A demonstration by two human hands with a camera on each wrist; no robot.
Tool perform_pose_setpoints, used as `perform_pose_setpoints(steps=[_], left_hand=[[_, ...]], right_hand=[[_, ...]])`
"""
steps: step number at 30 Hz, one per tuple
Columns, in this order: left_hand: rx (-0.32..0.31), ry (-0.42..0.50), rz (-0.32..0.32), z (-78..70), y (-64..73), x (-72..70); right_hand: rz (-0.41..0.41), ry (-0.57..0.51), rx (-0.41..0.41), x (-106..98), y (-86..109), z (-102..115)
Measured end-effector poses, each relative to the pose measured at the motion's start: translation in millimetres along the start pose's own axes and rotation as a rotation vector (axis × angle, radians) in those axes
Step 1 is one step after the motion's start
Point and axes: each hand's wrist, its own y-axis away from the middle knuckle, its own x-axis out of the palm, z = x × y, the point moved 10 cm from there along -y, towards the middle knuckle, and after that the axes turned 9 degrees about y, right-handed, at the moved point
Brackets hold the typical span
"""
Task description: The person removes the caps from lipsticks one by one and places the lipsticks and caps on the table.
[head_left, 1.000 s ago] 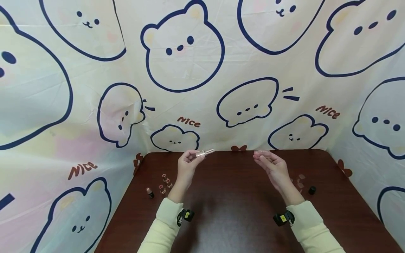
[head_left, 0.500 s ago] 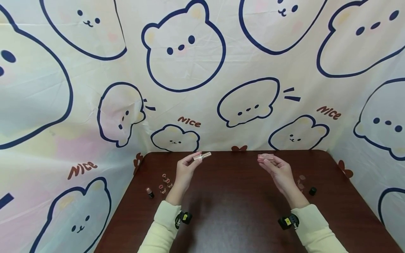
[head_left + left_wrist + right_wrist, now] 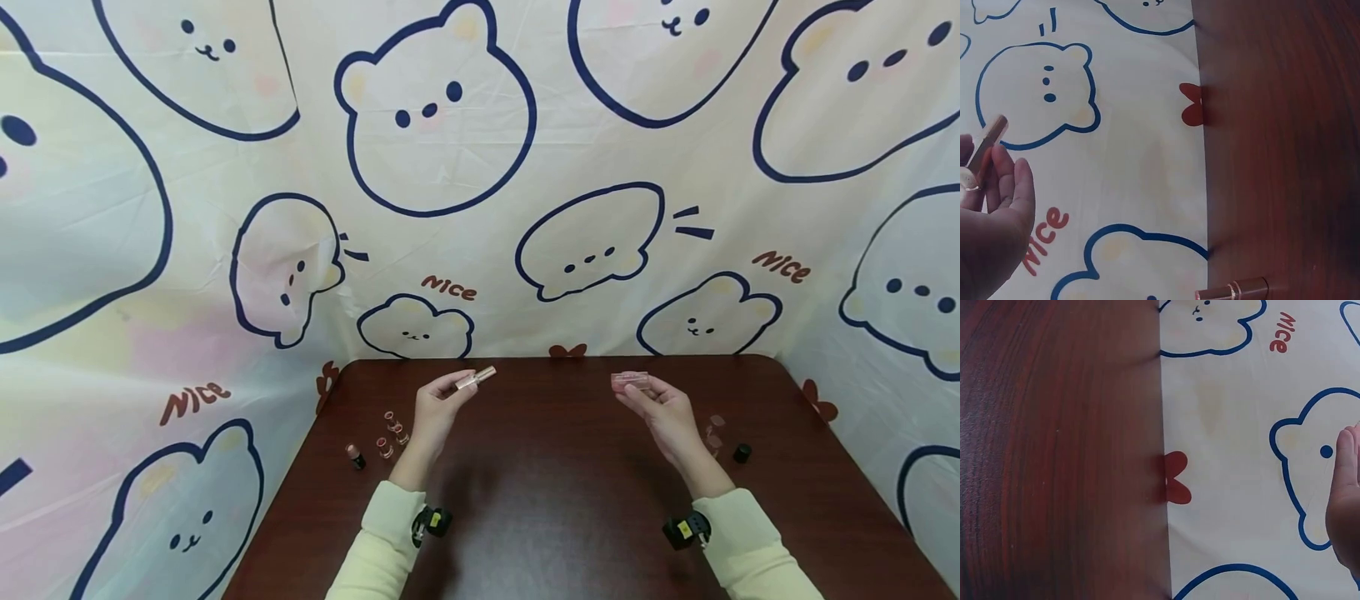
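My left hand point(image 3: 437, 414) pinches a slim lipstick point(image 3: 477, 378) with a gold tube, its narrow end pointing up and to the right. In the left wrist view the lipstick point(image 3: 994, 132) stands out from between thumb and fingers at the left edge. Across from it, my right hand point(image 3: 667, 414) grips a clear pinkish lipstick cap point(image 3: 630, 381), held nearly level. A wide space separates the lipstick and the cap, both raised over the far part of the table. The right wrist view catches only part of the right hand point(image 3: 1346, 487); the cap is out of frame there.
Several uncapped lipsticks point(image 3: 386, 448) stand on the dark wooden table point(image 3: 555, 500) at left, with a black-based lipstick point(image 3: 356, 456) beside them. Clear caps point(image 3: 714, 431) and a black cap point(image 3: 742, 452) lie at right, near the right forearm. A printed cloth point(image 3: 450, 250) hangs behind the table.
Both hands have drawn slightly apart and sunk a little: the left hand with the lipstick toward the left, the right hand with the cap toward the right. Both grips stay the same.
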Motion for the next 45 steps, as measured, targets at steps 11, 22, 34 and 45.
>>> perform_pose_setpoints(steps=[11, 22, 34, 45], left_hand=[[-0.064, -0.091, -0.035, -10.2, 13.9, -5.6], [-0.093, -0.108, -0.095, 30.4, 5.0, -27.3], [-0.091, -0.18, -0.151, 47.8, 9.5, -38.0], [-0.104, -0.25, -0.143, 74.2, 6.8, -47.0]], right_hand=[[-0.03, 0.459, 0.034, -12, -0.4, -25], [-0.079, 0.721, 0.045, -24, 0.8, -34], [-0.114, 0.963, 0.042, -31, -1.5, -41], [-0.109, 1.068, 0.047, -33, -1.8, -52]])
